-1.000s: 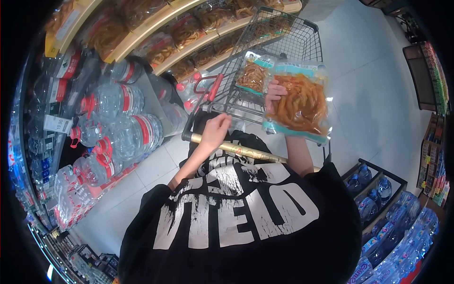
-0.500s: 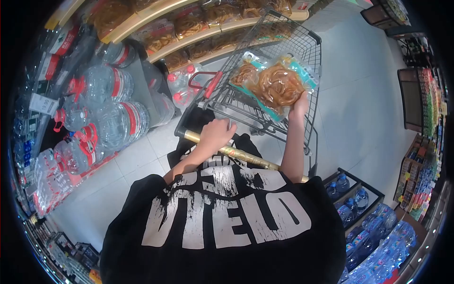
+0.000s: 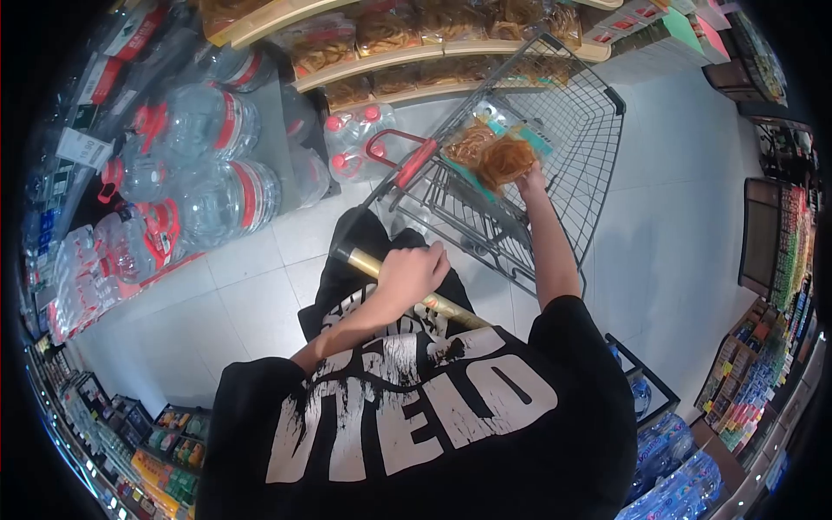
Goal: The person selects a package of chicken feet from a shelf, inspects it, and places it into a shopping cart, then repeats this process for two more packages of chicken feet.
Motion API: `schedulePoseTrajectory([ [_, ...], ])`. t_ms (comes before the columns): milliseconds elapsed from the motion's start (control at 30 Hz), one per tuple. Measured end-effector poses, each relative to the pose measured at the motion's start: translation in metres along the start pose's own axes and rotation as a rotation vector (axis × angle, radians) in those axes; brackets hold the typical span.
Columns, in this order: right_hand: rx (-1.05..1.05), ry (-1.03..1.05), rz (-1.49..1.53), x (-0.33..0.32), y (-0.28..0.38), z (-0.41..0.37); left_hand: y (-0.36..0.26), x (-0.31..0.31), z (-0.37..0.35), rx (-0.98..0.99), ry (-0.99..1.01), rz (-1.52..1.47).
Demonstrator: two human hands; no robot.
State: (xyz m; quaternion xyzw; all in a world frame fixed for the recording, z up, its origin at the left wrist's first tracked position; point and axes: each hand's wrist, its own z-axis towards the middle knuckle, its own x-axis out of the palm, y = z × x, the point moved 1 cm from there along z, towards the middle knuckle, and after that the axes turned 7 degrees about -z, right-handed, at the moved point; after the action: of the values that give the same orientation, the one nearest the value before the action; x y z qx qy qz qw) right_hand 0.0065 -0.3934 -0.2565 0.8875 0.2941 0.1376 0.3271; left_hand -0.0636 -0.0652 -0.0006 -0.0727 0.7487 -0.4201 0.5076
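My left hand (image 3: 411,279) is closed round the gold-coloured handle bar (image 3: 366,262) of a wire shopping cart (image 3: 589,139). Inside the basket, the fingers of my right hand (image 3: 530,180) grip the near edge of a clear packet of brown coiled food (image 3: 506,161). A second clear packet (image 3: 468,141), with similar brown contents and teal edging, lies beside it on the left and is partly overlapped. Part of the held packet's lower edge is behind my fingers.
Shelves of packaged brown food (image 3: 390,82) run along the far side. Large water jugs (image 3: 212,204) are stacked at the left. A red-capped bottle pack (image 3: 355,143) stands on the floor by the cart. Blue bottled water (image 3: 680,472) fills the lower right.
My right arm has reached farther forward, and the held packet is now lower and deeper in the basket. The cart appears shifted slightly right; my left hand stays on the handle.
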Motion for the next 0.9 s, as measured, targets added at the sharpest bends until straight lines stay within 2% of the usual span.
schedulePoseTrajectory([
  [67,-0.032,0.112,-0.003,0.000,-0.006,0.023,0.001,0.003,-0.001,0.021,-0.016,-0.018],
  [133,-0.019,0.137,-0.004,0.008,-0.003,0.037,0.002,0.003,0.000,0.023,0.021,-0.005],
  [200,0.054,0.245,-0.268,0.012,0.003,0.045,0.002,0.003,0.000,0.007,0.034,0.002],
  [233,0.059,0.377,-0.344,0.012,0.009,0.042,0.002,0.004,0.000,0.017,0.025,0.030],
  [400,0.177,0.360,-0.551,0.036,-0.002,0.041,0.003,0.006,0.001,-0.006,0.056,0.071],
  [467,0.276,0.453,-0.545,0.038,-0.027,0.076,0.003,0.007,0.003,0.012,0.037,0.088],
  [567,0.282,0.421,-0.646,0.054,-0.055,0.077,0.000,0.003,0.005,0.041,0.016,0.071],
  [600,0.290,0.422,-0.645,0.049,-0.081,0.100,-0.001,0.003,0.004,0.036,0.022,0.073],
  [667,-0.164,0.515,-0.744,0.040,-0.141,0.160,-0.001,0.004,0.004,0.039,0.026,0.097],
  [700,-0.141,0.380,-1.110,0.065,-0.082,0.078,0.000,0.004,0.006,0.043,0.024,0.106],
  [733,-0.142,0.384,-1.104,0.069,-0.084,0.087,0.000,0.004,0.006,0.040,0.008,0.094],
  [800,-0.137,0.577,-1.228,0.060,-0.104,0.113,0.000,0.003,0.002,0.025,0.006,0.075],
  [833,-0.183,0.597,-1.416,0.060,-0.098,0.103,-0.001,0.002,0.002,0.022,0.002,0.075],
  [867,-0.179,0.591,-1.420,0.064,-0.091,0.093,-0.001,0.003,0.004,0.026,-0.009,0.075],
  [900,-0.204,0.666,-1.564,0.068,-0.089,0.084,-0.002,0.005,0.005,0.031,-0.007,0.069],
])
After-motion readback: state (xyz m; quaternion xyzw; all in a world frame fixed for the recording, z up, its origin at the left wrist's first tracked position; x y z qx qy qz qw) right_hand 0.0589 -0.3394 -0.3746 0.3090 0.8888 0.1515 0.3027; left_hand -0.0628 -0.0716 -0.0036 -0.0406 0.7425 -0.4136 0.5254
